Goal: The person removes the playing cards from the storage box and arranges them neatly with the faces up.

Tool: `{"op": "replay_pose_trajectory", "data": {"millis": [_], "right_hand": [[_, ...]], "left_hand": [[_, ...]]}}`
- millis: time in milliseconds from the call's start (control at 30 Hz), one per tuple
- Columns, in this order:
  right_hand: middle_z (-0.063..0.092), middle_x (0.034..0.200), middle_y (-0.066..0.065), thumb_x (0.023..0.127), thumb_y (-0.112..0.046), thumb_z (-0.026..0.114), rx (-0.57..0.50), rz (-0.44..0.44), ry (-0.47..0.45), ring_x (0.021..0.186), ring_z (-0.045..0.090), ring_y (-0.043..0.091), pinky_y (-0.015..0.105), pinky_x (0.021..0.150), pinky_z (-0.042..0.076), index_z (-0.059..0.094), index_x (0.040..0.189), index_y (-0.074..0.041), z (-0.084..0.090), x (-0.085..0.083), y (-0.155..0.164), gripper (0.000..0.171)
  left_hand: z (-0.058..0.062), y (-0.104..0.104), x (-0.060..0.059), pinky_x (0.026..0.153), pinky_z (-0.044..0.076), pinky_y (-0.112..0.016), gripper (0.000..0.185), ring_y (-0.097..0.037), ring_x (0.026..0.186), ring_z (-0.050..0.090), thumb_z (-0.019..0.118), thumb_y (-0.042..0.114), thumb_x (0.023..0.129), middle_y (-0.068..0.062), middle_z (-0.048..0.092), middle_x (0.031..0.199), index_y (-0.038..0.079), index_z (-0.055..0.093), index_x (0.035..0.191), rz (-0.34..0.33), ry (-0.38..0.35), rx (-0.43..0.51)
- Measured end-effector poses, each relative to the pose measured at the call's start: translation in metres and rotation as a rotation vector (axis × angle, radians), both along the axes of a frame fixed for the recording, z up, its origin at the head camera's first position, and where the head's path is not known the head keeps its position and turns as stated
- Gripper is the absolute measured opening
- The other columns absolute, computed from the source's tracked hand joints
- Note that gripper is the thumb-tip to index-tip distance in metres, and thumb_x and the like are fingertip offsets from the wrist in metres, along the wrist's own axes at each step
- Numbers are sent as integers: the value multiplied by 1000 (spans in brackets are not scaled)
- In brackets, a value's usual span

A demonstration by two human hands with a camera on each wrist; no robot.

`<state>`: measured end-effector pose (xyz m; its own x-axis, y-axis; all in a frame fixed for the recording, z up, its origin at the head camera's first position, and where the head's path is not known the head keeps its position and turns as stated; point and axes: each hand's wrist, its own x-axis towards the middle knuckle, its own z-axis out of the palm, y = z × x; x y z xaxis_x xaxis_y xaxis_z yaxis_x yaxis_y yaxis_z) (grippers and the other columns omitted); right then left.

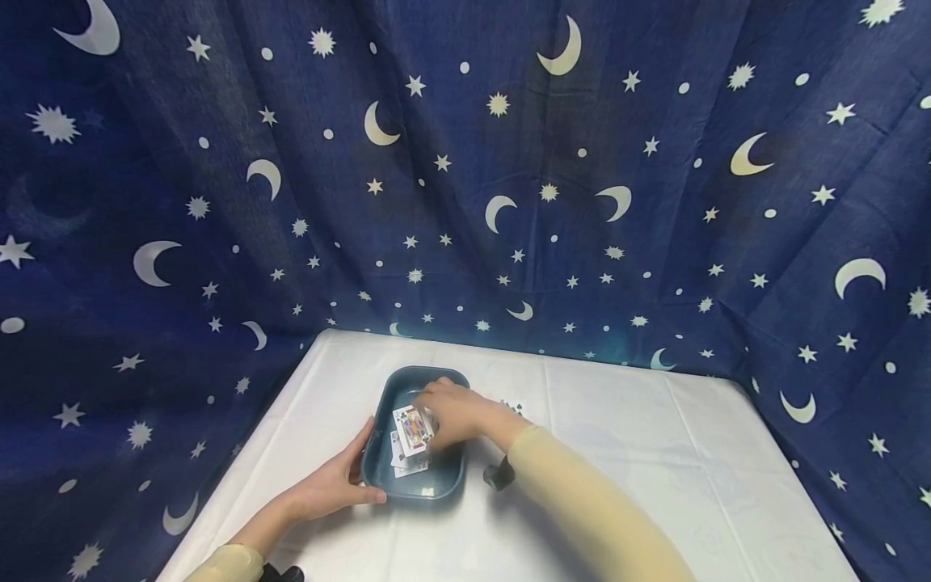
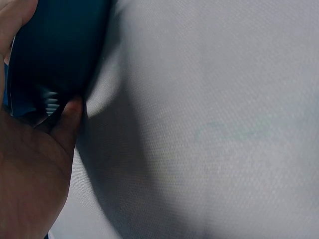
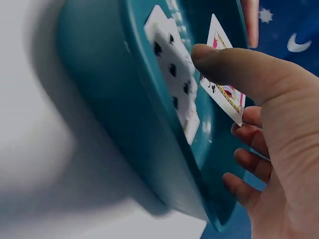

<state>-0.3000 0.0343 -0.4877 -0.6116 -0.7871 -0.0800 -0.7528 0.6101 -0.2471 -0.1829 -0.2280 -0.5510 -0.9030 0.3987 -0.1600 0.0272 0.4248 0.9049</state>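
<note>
A blue-green plastic basin (image 1: 372,469) stands on the white-covered table. My left hand (image 1: 330,487) holds its near left corner, thumb along the front and fingers at the left side. Over the basin, my right hand (image 1: 454,412) pinches a playing card (image 1: 413,430), a face card of clubs, between thumb and fingers. In the right wrist view this card (image 3: 228,97) is tilted, its face partly covered by the thumb. Below it, several overlapping cards with black spade pips (image 3: 174,74) lie on the basin's floor.
Just behind the right forearm, dark pips of cards (image 1: 515,406) show on the white table (image 1: 618,461); the arm hides part of them. A dark blue curtain (image 1: 465,202) with moons and stars hangs behind and at both sides of the table.
</note>
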Motion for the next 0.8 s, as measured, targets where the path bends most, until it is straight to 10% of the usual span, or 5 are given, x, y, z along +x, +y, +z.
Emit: {"op": "replay_pose_trajectory", "data": {"millis": [800], "right_hand": [[49,149,1,73,-47,88,-101,-258,-9,137,41,22,43,113,40,54,149,-20,43,-14,115,88]], "left_hand": [[0,4,1,115,36,-45,129,-43,150,26,90,33,79,-18,2,171,18,-4,166,34,-1,-48]]}}
